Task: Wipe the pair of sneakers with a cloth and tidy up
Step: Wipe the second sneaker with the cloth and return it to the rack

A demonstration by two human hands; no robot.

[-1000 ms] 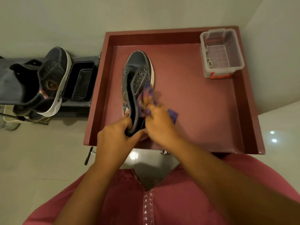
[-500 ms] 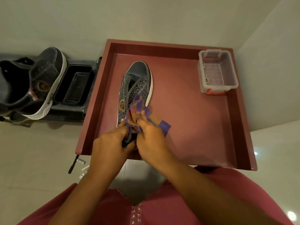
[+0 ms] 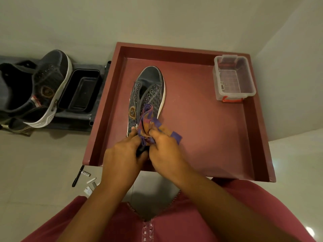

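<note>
Left hand [image 3: 122,159] clamped on sneaker [image 3: 147,95] heel; right hand [image 3: 166,151] pinched cloth [image 3: 148,124]. Risk: sneaker tipping under wiping pressure, cloth snagging eyelets.

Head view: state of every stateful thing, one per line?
Sneaker on the tray: lying sole down, unlaced, heel gripped by the left hand.
Second sneaker: off the tray, propped on the black rack.
Cloth: bunched, pressed on the sneaker's collar.
Clear plastic bin: lidless, nearly empty.
Black tub: empty.
Left hand: gripping the heel.
Right hand: pinching the cloth.
</note>
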